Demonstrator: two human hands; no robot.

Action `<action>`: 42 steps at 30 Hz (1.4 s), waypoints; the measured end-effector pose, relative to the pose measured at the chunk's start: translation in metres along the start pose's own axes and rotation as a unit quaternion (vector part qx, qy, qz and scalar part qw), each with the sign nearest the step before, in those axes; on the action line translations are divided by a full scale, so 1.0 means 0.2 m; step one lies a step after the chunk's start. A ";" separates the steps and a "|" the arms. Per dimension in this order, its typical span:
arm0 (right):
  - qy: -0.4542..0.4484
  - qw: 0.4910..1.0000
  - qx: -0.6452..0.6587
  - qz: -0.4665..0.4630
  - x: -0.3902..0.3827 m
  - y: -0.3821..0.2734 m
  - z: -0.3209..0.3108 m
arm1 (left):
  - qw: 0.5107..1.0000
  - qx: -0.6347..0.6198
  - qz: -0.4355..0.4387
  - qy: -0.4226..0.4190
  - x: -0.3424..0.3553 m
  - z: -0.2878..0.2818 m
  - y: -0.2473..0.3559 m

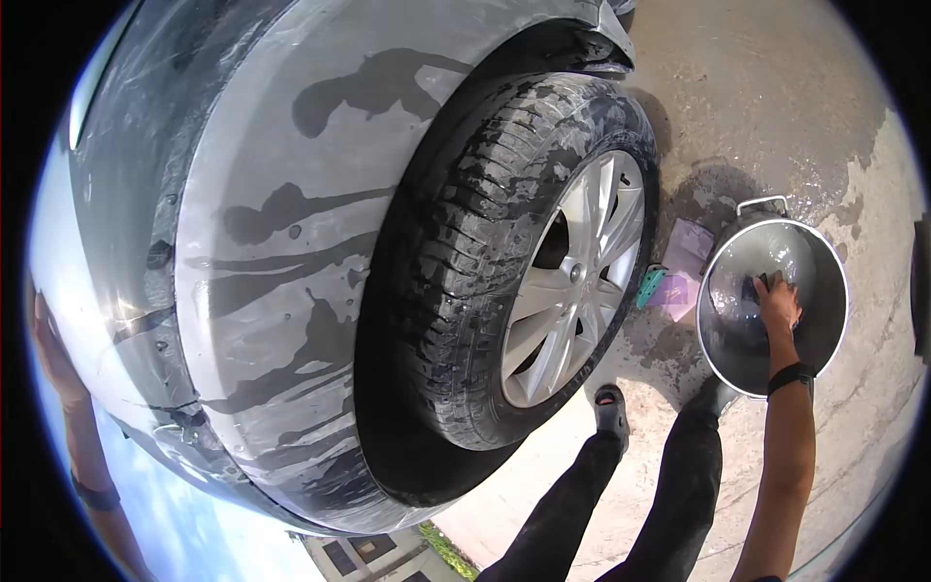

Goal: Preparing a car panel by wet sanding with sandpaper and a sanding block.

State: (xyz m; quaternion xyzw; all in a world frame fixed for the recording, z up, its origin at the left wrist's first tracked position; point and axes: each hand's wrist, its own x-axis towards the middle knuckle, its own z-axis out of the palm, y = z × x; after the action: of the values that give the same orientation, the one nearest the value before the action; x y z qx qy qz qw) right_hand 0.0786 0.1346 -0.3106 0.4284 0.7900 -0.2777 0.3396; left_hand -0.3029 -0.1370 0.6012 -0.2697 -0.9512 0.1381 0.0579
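Note:
My right hand [780,305] reaches down into a large metal pot [718,335] with water in it. Its fingers are curled, with something small and dark at their tips; what it is I cannot make out. At the far left edge my left hand [60,354] lies stretched out against the pale body of a car [262,155], its fingers long and flat. Dark wet streaks run over the car's dusty grey panel. Between my two arms stands the front wheel, a wet black tyre [465,252] around a silver rim [543,310].
Next to the pot, a pink packet [687,247] and a small green object [650,287] lie on the wet concrete ground [756,107]. My feet, one in a dark sandal [611,412], stand between wheel and pot. A building [373,555] shows at the bottom.

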 end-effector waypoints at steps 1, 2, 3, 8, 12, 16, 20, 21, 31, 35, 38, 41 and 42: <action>0.050 0.998 0.008 -0.023 -0.16 -0.01 -0.15 | 0.998 -0.054 -0.025 -0.006 -0.08 0.05 -0.11; 0.059 0.996 0.035 -0.052 -0.34 0.00 -0.35 | 0.991 0.027 0.110 0.077 -0.06 0.30 0.06; 0.078 0.988 0.105 -0.079 -0.54 0.02 -0.49 | 0.987 0.002 0.118 0.110 -0.03 0.41 0.13; 0.137 0.848 0.402 -0.317 -1.79 -0.58 -1.17 | 0.965 0.039 0.214 0.147 0.02 0.33 0.31; 0.139 0.759 0.484 -0.414 -2.61 -1.09 -1.44 | 0.955 0.029 0.220 0.195 -0.04 0.33 0.24; 0.192 0.746 0.485 -0.414 -3.02 -1.37 -1.40 | 0.947 -0.014 0.220 0.233 -0.02 0.36 0.24; 0.304 0.787 0.403 -0.354 -3.16 -1.52 -1.28 | 0.938 -0.045 0.221 0.264 -0.01 0.39 0.24; 0.313 0.790 0.395 -0.351 -3.19 -1.54 -1.26 | 0.937 -0.050 0.222 0.264 0.00 0.39 0.24; 0.396 0.790 0.346 -0.316 -3.22 -1.69 -1.32 | 0.934 -0.093 0.218 0.268 0.00 0.43 0.23; 0.422 0.791 0.324 -0.303 -3.22 -1.71 -1.30 | 0.936 -0.101 0.224 0.252 0.01 0.42 0.23; 0.410 0.804 0.315 -0.294 -3.23 -1.71 -1.33 | 0.939 -0.105 0.221 0.240 -0.04 0.43 0.22; 0.428 0.793 0.315 -0.298 -3.27 -1.68 -1.24 | 0.939 -0.094 0.222 0.246 -0.01 0.42 0.23; 0.430 0.792 0.317 -0.296 -3.26 -1.69 -1.25 | 0.938 -0.093 0.225 0.248 -0.01 0.42 0.23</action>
State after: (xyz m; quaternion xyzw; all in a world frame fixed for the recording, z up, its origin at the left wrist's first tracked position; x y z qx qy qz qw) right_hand -0.0269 -0.1625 0.3980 0.3320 0.8102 -0.3869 -0.2892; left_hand -0.2939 -0.1211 0.5066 -0.5066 -0.8296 -0.0125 0.2345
